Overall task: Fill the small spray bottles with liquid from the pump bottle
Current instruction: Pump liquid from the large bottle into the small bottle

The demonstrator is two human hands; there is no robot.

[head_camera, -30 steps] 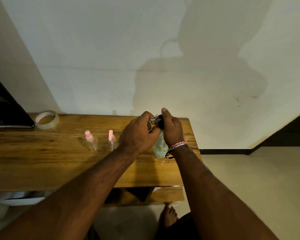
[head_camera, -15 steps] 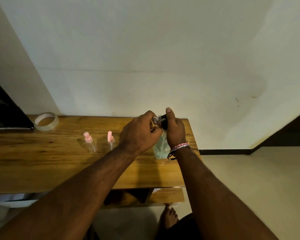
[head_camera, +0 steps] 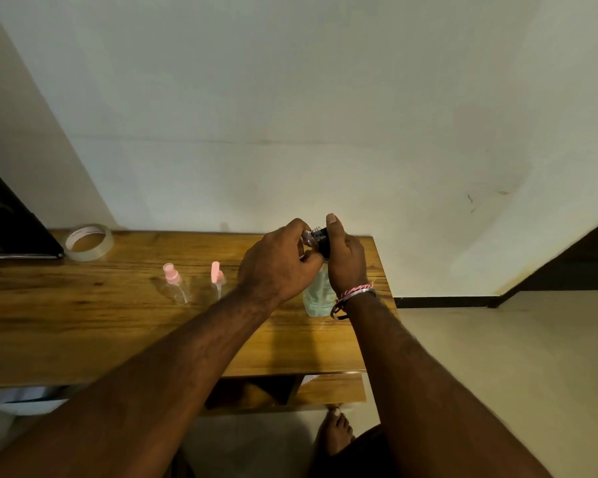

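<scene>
A: Head view, and the only one. Both hands work at the top of the pump bottle (head_camera: 316, 296), which stands upright near the right end of the tabletop (head_camera: 83, 322). What could spill?

B: The small spray bottle (head_camera: 312, 236). The left hand (head_camera: 278, 262) has its fingers (head_camera: 299, 225) curled round that little clear bottle and tips its open threaded neck toward the dark pump head (head_camera: 325, 246). The right hand (head_camera: 347, 258) wraps the pump head, thumb pointing up. If neck and nozzle sit off line when the pump goes down, liquid probably lands on the knuckles or the wood.

A: And the big bottle itself?

B: It stands close to the right edge. A hard, crooked press could tilt it that way.

A: What is inside each?

B: The pump bottle shows pale greenish liquid through its lower body; the level is hidden behind the wrists. The held bottle is mostly covered, so I cannot tell whether anything is in it.

A: The others?

B: A second spray bottle (head_camera: 175, 282) with its pink cap on stands left of the hands and looks empty. Beside it stands a pink sprayer (head_camera: 217, 274), seemingly a loose top with its tube. A tape roll (head_camera: 88, 241) lies at the back.
</scene>
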